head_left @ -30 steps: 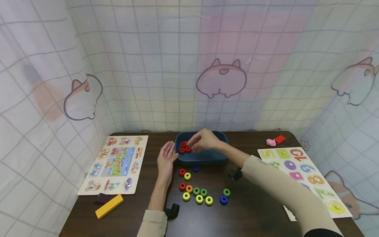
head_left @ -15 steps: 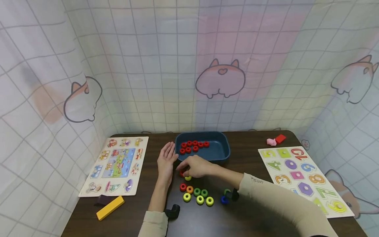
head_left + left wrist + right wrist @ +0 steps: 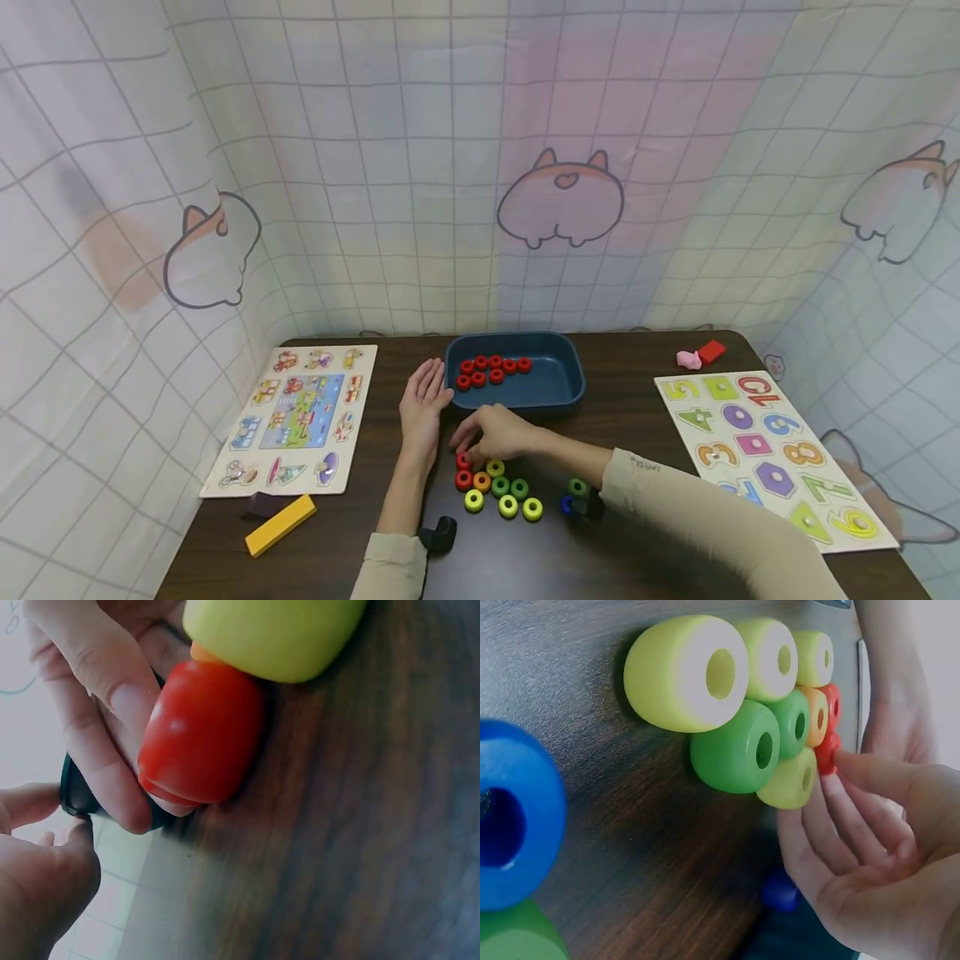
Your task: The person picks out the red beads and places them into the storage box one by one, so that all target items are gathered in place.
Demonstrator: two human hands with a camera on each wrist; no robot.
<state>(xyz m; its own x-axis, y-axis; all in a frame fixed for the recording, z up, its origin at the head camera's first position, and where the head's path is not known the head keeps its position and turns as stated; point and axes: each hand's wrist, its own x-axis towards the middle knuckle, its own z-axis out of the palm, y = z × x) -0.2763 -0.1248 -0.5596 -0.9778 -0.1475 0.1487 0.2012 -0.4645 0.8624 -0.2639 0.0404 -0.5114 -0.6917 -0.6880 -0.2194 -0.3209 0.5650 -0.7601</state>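
In the head view my right hand (image 3: 501,433) reaches down in front of the blue tray (image 3: 551,408). Its thumb and fingers pinch a red bead (image 3: 827,753), as the right wrist view shows. A yellow bead (image 3: 495,468) lies against its fingers. Just nearer to me on the table are a second red bead (image 3: 464,480), an orange bead (image 3: 482,482), two green beads (image 3: 499,487) and three yellow beads (image 3: 507,506). My left hand (image 3: 422,408) rests beside the tray, fingers straight, thumb at the tray's left wall. Several red beads (image 3: 495,362) lie inside the tray.
A blue bead (image 3: 517,814) and a green bead (image 3: 577,487) sit apart by my right forearm. Another blue bead (image 3: 780,889) lies near the tray. Puzzle boards stand left (image 3: 296,421) and right (image 3: 772,458). A yellow block (image 3: 281,526) lies at the left front.
My right hand has come from over the tray down to the table. It has drawn a red bead and a yellow bead nearer to the group. The left hand stays put.
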